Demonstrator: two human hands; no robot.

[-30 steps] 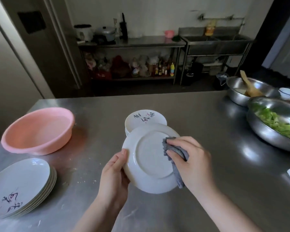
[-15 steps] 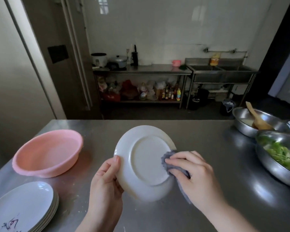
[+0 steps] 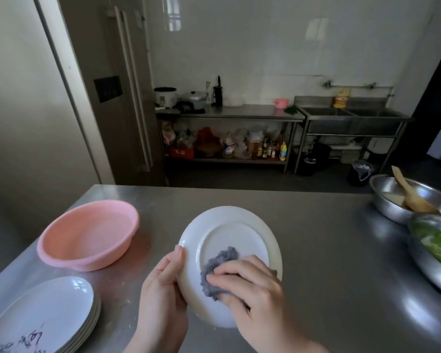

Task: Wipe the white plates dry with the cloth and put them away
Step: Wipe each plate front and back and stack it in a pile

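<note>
Plate (image 3: 236,226) gripped underside-up by left hand (image 3: 161,299); right hand (image 3: 252,291) presses grey cloth (image 3: 219,266) onto it.

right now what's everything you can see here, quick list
plate: one, white, held tilted with its underside up over the steel table
cloth: one, grey, pressed on the plate's underside
plate stack: one stack, white with dark brush lettering, table's near left corner; count unclear
basin: one, pink, left on the table
metal bowls: two, silver, right edge of the table; far one holds a wooden spoon, near one holds green vegetables
back counter: one, steel, against the far wall, with a rice cooker, a pot and bottles on the shelf below
sink: one, steel, right of the counter
hands: left hand grips the plate's rim; right hand holds the cloth
</note>
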